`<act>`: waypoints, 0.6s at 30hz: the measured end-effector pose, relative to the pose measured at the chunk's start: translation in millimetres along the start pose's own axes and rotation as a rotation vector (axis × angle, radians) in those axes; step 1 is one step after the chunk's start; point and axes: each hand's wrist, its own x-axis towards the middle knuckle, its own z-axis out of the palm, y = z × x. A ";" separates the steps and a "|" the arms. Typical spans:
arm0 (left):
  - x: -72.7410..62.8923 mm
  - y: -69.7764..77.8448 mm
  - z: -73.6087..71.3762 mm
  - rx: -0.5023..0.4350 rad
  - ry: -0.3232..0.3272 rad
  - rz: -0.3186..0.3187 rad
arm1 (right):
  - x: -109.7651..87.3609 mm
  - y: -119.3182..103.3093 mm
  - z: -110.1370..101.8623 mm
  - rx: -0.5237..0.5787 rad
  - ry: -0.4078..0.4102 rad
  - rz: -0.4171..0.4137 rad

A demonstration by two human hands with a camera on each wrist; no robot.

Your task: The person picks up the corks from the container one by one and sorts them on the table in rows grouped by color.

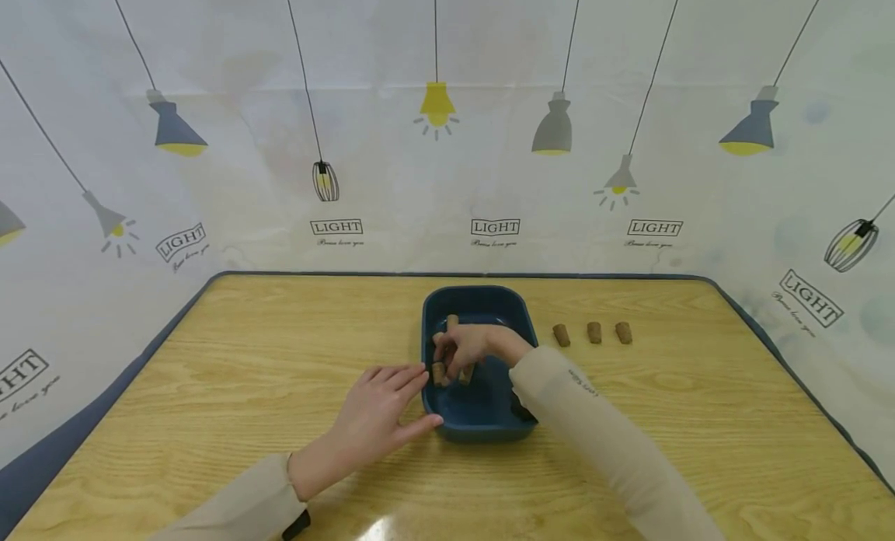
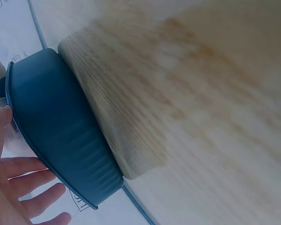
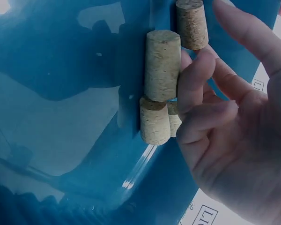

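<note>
A dark blue rectangular basin (image 1: 482, 434) stands on the table with several corks inside, such as the cork (image 1: 438, 374) near its left wall. My right hand (image 1: 470, 345) reaches down into it among them. In the right wrist view its fingers are bent; the index finger lies at the lower end of one cork (image 3: 192, 26), and a small gap shows between the thumb (image 3: 253, 33) and that cork. Another cork (image 3: 162, 65) stands by the bent fingers. My left hand (image 1: 381, 405) rests at the basin's left rim, its fingers extended and touching it.
Three more corks, the middle cork (image 1: 594, 333) among them, stand in a row on the wooden table (image 1: 301, 331) right of the basin. Behind the table hangs a white backdrop (image 1: 391, 51) printed with lamps.
</note>
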 end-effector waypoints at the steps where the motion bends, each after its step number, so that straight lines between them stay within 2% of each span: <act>1: -0.1 0.1 -0.2 0.002 -0.001 0.000 | 0.3 -0.1 0.1 -0.005 0.001 0.002; 10: 0.1 0.1 -0.1 0.000 -0.010 -0.003 | 6.8 -2.0 4.1 -0.208 0.071 0.061; 18: 0.2 0.7 0.3 0.000 -0.002 -0.002 | 9.2 -4.3 6.6 -0.290 0.116 0.071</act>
